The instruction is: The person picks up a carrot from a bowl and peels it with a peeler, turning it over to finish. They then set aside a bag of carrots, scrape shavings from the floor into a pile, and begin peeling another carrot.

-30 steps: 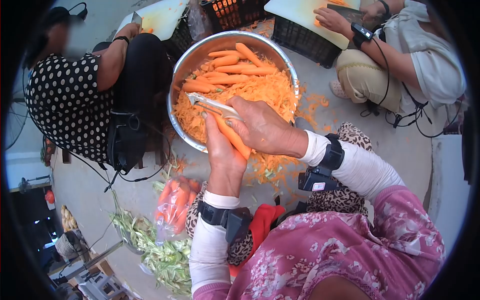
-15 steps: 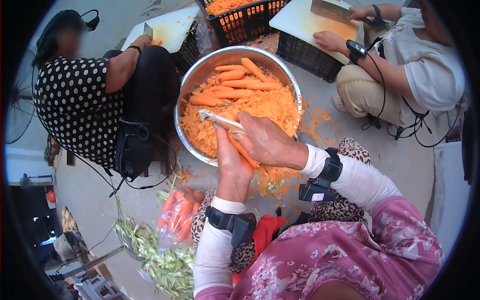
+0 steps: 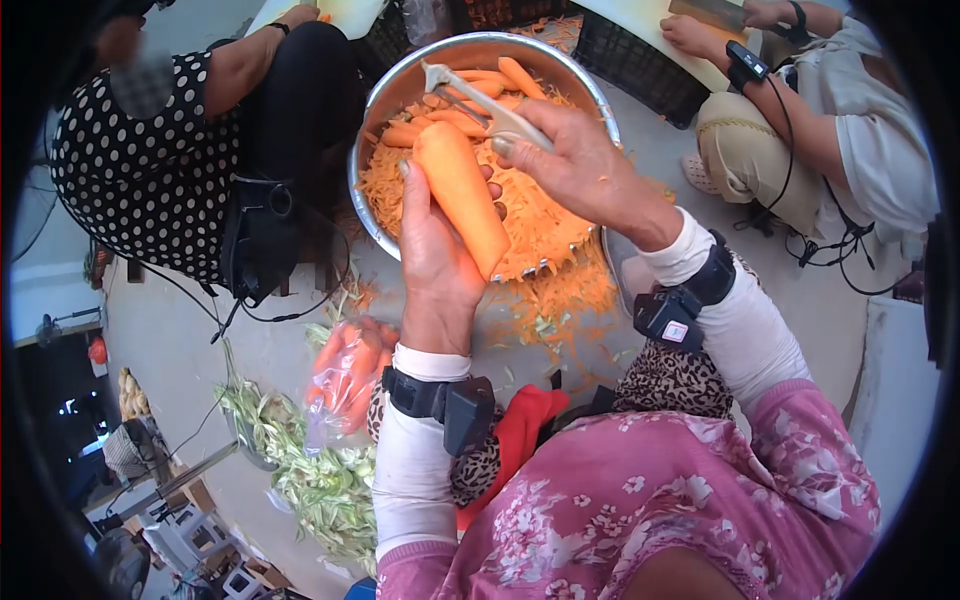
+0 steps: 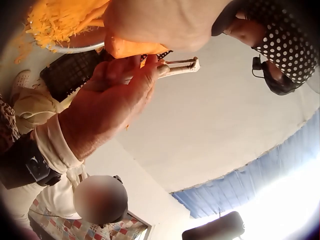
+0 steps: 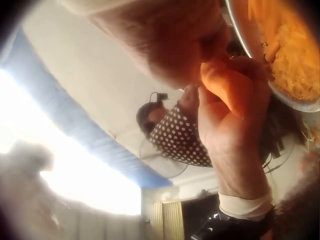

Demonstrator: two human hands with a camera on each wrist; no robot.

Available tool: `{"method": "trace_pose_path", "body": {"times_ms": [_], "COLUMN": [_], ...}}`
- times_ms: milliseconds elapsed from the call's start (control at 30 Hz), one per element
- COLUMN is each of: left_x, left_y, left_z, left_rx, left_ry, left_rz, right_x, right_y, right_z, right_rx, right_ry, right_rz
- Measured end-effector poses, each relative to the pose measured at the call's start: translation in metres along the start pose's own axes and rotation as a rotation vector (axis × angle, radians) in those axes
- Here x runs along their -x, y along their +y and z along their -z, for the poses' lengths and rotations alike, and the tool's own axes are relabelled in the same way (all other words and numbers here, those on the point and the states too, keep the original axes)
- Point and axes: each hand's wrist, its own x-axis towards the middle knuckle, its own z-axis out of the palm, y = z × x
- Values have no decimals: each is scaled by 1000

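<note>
My left hand [image 3: 435, 250] grips a thick peeled carrot [image 3: 462, 195] and holds it tilted over the near rim of a big steel bowl [image 3: 392, 90]. My right hand [image 3: 575, 160] grips a pale peeler [image 3: 478, 100], whose blade end points away over the bowl, just beyond the carrot's top. The bowl holds orange peelings and several whole peeled carrots [image 3: 500, 75]. In the left wrist view the carrot [image 4: 132, 47] and the peeler [image 4: 180, 65] show from below. The right wrist view shows the carrot [image 5: 227, 87] in the left hand [image 5: 235, 125].
A person in a polka-dot top [image 3: 140, 170] sits left of the bowl; another in white [image 3: 860, 130] works at a cutting board at the upper right. A bag of unpeeled carrots [image 3: 345, 375] and green trimmings [image 3: 320, 485] lie on the floor by my left knee. Peelings litter the floor [image 3: 560, 300].
Both hands have risen toward the camera. The carrot is now lifted and stands more upright, and the peeler has moved from the carrot's near part to beyond its top end.
</note>
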Motion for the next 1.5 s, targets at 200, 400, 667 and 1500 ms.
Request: {"method": "trace_pose_path", "body": {"times_ms": [200,400,667,1500], "left_x": [2,2,1,6], "left_y": [2,6,6,15], "left_z": [5,8,2,9], "left_rx": [-32,34,186,57], "left_ry": [-101,-106,-93,-60], "left_rz": [35,79,34,35], "right_x": [2,2,13,6], "right_y": [-3,2,-14,-12], "right_z": [11,8,-8,1], "right_rx": [30,6,-157,25], "right_ry": [-39,0,-224,-79], "right_rz": [-43,55,-92,-107]}}
